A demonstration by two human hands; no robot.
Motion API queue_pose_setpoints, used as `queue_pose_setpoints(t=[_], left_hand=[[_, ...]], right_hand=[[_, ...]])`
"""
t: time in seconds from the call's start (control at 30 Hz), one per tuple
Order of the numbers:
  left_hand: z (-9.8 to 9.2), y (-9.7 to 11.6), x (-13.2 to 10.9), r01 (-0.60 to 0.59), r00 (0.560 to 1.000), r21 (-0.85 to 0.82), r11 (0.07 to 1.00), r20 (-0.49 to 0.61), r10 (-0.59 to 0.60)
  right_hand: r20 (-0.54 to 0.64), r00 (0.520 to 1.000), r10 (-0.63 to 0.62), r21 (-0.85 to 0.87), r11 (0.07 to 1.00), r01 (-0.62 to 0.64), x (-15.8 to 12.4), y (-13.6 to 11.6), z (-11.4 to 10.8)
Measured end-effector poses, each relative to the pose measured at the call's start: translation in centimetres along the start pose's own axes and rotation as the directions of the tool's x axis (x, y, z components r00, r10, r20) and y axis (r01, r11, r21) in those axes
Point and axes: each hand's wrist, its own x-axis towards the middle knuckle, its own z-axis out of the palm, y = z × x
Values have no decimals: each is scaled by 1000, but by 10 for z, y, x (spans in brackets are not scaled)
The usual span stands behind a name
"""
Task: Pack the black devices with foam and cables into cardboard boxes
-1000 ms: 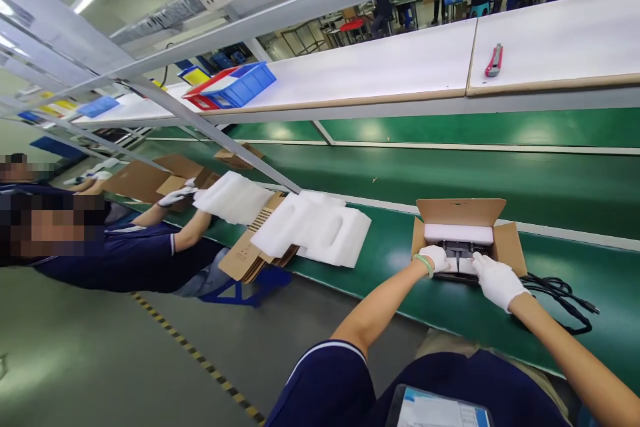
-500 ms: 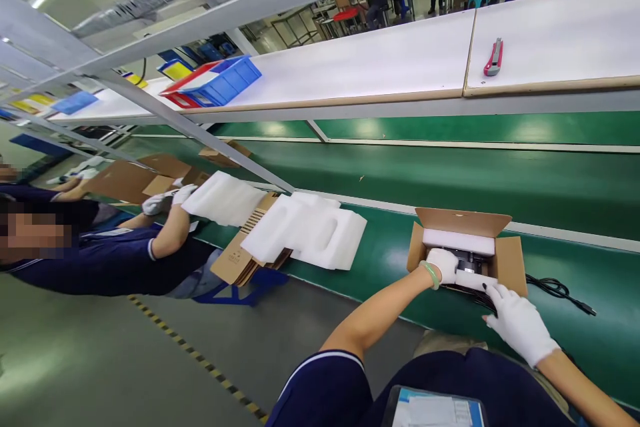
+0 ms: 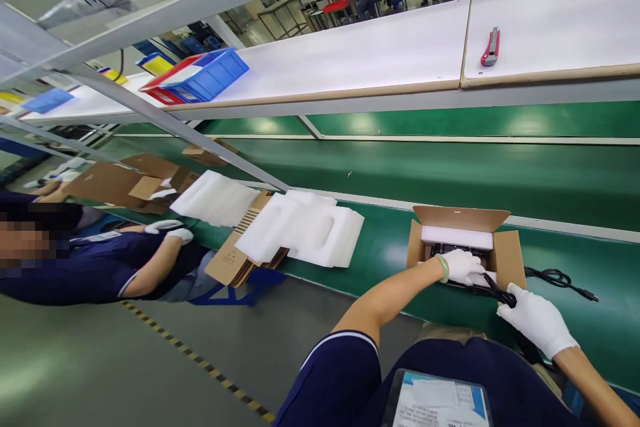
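An open cardboard box [image 3: 509, 259] stands on the green bench before me. A white foam block [image 3: 457, 237] lies along its far inside wall, with a dark item [image 3: 453, 250] partly visible beside it. My left hand [image 3: 463, 267], in a white glove, reaches over the box's near side; its fingertips touch or nearly touch the cable, and their grip is unclear. My right hand [image 3: 540, 321], gloved too, is closed on a bundled black cable [image 3: 494, 291] at the box's near right corner. A second black cable [image 3: 560, 280] lies coiled right of the box.
White foam pieces [image 3: 310, 230] and flattened cardboard [image 3: 227, 260] lie to the left. A co-worker [image 3: 105, 260] sits beyond them near a large open carton [image 3: 107, 183]. On the raised white shelf [image 3: 360, 57] are a utility knife [image 3: 491, 48] and a blue bin [image 3: 213, 77].
My right hand has taken hold of the bundled black cable and lifted it at the box's near edge. My left hand has shifted right. The co-worker's hands have drawn back from the carton.
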Motion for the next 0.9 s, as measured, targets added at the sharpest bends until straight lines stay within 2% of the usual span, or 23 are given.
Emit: queue_pose_setpoints(t=[0.07, 0.13, 0.23, 0.33, 0.43, 0.53, 0.6, 0.67, 0.73, 0.8, 0.9], left_hand=[[7, 5, 2, 16, 998, 38, 999, -56, -14], [15, 12, 5, 35, 993, 60, 998, -112, -28], [23, 20, 9, 69, 989, 30, 997, -133, -65], [24, 24, 14, 140, 980, -29, 990, -140, -143], [22, 27, 17, 220, 956, -125, 968, -168, -239], [25, 29, 15, 235, 919, -267, 935, -253, -304], [30, 30, 10, 170, 897, -334, 927, -336, -286], [36, 28, 3, 84, 893, -348, 934, -390, -226], [39, 25, -2, 40, 902, -329, 943, -394, -176], [40, 23, -4, 48, 913, -325, 945, -370, -173], [37, 22, -1, 75, 917, -386, 920, -335, -215]], right_hand=[[-108, 994, -35, -139, 990, 20, -3, 2, 4], [-247, 959, -137, -303, 951, 58, -7, 5, 14], [-392, 848, -357, -491, 860, 135, -12, 10, 27], [-463, 741, -486, -575, 801, 166, -12, 12, 27], [-466, 698, -544, -613, 767, 189, -10, 11, 18], [-413, 664, -624, -640, 717, 276, -3, 11, 7], [-370, 615, -697, -651, 666, 364, 6, 13, -1], [-359, 582, -730, -658, 640, 397, 18, 17, -8], [-398, 586, -706, -668, 661, 343, 34, 22, -14], [-438, 596, -673, -671, 686, 282, 51, 25, -19], [-396, 575, -716, -685, 647, 334, 69, 20, -28]])
